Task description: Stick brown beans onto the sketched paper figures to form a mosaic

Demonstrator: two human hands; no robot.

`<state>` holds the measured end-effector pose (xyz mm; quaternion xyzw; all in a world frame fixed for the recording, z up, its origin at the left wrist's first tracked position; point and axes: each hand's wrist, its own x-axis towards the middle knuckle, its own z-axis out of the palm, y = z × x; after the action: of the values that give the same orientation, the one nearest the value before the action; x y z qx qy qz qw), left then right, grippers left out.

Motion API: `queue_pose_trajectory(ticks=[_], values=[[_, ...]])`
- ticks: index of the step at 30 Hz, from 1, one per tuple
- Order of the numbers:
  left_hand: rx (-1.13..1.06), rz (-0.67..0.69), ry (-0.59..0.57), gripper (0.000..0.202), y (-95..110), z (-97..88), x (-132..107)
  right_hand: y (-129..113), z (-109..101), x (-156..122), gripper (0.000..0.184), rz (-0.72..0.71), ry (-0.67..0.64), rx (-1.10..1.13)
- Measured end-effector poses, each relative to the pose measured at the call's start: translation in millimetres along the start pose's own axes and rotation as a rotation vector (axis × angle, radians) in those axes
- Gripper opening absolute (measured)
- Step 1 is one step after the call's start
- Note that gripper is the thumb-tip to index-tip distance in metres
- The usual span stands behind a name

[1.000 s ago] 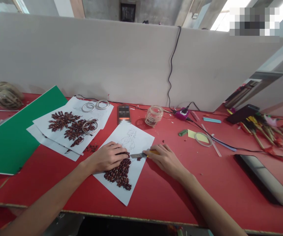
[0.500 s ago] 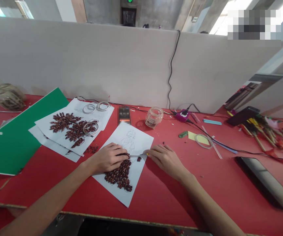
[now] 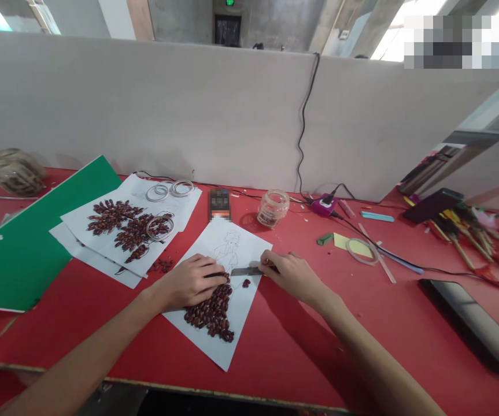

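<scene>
We count two hands, one knife and one sheet in the middle of the frame; the sheet carries a patch of seeds, too crowded for us to number, and what look like two loose seeds just right of it; beyond the sheet stands one jar; at left we see one green board and, on the papers, at least three rings; at right lie one yellow note with one tape roll on it, and one dark device.

Against half a second ago, the blade has rolled; it looked thin then, and now shows us a broader, darker side; the right hand has its fingers bunched a little higher, while the left hand has hardly moved.

The knife lies near the frame's centre, its long axis almost level and rising slightly rightward; its tip points left, near the left fingertips and the top of the patch; the sheet's long axis slants from upper right to lower left.

The right hand is closed around the handle; the left rests over the patch, fingers side by side; we cannot tell whether it pinches a seed.
</scene>
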<state>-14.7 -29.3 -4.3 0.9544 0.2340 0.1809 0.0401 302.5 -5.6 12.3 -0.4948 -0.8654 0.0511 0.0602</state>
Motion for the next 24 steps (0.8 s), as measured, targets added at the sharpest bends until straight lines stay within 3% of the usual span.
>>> queue_pose_trajectory(ticks=[9,16,24], values=[[-0.002,-0.001,0.004,0.03,0,1.0,0,1,10,-5,0.019,0.001,0.107,0.013],[-0.017,-0.012,0.022,0.029,0,1.7,0,11,13,-18,0.027,-0.149,0.227,0.177],[-0.035,-0.019,0.011,0.029,0,1.6,-1,6,14,-14,0.031,-0.196,0.211,0.09]])
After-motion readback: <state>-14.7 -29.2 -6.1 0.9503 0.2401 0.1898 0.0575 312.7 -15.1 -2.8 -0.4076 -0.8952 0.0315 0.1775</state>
